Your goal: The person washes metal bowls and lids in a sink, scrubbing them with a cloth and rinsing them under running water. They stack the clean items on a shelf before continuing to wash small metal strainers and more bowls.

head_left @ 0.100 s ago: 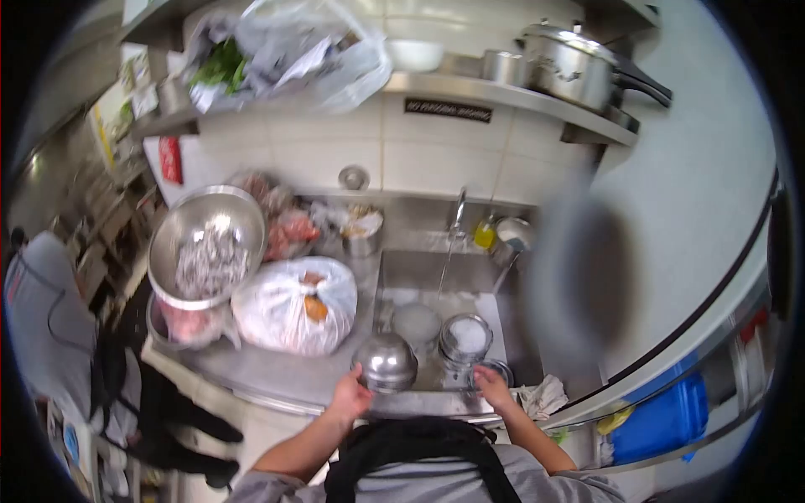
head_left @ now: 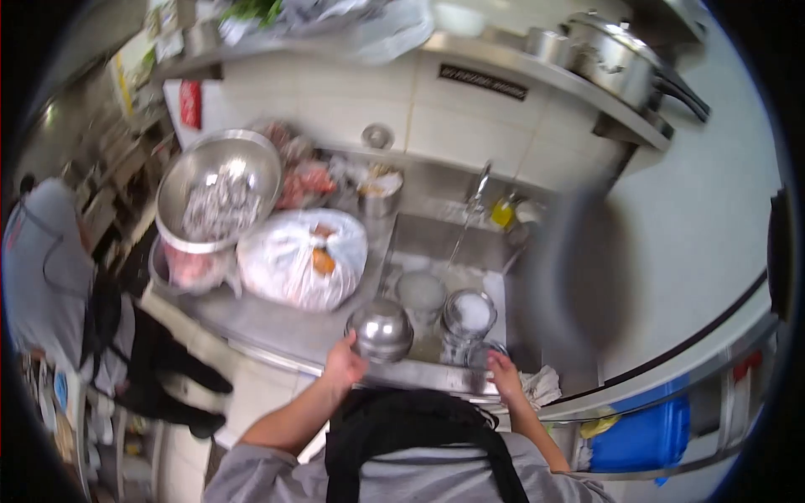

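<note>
Left hand: rested against the near left side of the upturned steel bowl, thumb raised along its curve; the blur hid whether the fingers truly clasped it.
Right hand: lay at the front edge of the sink, fingertips at a small round dish; I could not tell if they gripped it.
Upturned steel bowl: sat dome-up on the sink's front left corner, just beside the counter.
In the sink: 1 steel pot with pale contents and 1 whitish round bowl, side by side behind the dish.
Tap: stood above the sink's back wall.
Counter, left: 1 knotted white plastic bag and 1 large steel basin holding grey chopped pieces.
Cloth: crumpled just right of the right hand.
Far left: another person's grey sleeve.
</note>
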A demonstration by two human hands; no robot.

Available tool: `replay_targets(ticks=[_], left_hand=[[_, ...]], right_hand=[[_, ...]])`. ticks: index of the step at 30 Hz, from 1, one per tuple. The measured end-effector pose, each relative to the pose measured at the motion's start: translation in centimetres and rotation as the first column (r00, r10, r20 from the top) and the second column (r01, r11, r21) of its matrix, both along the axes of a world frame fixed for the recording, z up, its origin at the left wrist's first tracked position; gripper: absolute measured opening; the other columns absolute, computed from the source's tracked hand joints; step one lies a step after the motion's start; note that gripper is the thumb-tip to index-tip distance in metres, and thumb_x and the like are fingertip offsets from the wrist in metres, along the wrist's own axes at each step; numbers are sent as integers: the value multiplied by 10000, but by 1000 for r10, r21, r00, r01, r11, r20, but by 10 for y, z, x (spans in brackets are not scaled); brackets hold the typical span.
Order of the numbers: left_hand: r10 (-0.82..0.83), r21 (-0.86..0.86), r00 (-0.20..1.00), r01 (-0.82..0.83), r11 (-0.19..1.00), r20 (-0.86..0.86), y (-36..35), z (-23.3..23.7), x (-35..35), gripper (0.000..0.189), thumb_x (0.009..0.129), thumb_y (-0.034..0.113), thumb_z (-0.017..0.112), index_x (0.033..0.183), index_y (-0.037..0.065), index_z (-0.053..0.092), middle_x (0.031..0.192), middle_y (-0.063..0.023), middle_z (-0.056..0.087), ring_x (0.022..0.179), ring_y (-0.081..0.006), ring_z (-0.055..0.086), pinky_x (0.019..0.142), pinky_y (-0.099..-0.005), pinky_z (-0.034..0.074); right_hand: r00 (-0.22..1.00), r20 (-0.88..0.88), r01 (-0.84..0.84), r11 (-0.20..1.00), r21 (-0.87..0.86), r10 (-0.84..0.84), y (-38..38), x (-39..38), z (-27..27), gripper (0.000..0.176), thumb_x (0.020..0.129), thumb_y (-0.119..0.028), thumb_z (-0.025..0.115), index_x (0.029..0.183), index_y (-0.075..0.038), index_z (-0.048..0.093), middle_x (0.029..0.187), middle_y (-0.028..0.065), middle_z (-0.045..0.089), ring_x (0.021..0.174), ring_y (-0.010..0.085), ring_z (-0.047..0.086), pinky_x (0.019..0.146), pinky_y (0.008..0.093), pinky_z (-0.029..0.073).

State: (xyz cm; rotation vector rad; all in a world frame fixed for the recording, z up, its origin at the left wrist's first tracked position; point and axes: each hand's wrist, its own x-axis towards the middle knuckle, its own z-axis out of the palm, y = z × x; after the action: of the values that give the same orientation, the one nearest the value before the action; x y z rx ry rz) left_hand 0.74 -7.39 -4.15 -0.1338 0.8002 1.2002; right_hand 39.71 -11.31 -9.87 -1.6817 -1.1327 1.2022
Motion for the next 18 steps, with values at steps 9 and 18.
replay_targets(ticks=[9,18], left_hand=[[528,21,839,-530,848,-130,-33,-31,-85,390,970,234,347,1237,-2,506,1340,-173,515,1241,-313,485,1096,-463,330],[742,121,597,-749,652,-304,-7,-92,-248,473,938,284,261,1234,18,517,1283,-142,562,1207,-307,523,1069,-485,366]], right_hand=[[995,-76,60,998,13,-59,-21,52,16,332,977,-255,529,1257,-75,543,1073,34,568,858,119,565,646,243,497],[995,-8,98,995,32,-98,-3,34,16,241,966,-215,543,1180,-113,590,1001,-8,562,843,102,584,639,254,491]])
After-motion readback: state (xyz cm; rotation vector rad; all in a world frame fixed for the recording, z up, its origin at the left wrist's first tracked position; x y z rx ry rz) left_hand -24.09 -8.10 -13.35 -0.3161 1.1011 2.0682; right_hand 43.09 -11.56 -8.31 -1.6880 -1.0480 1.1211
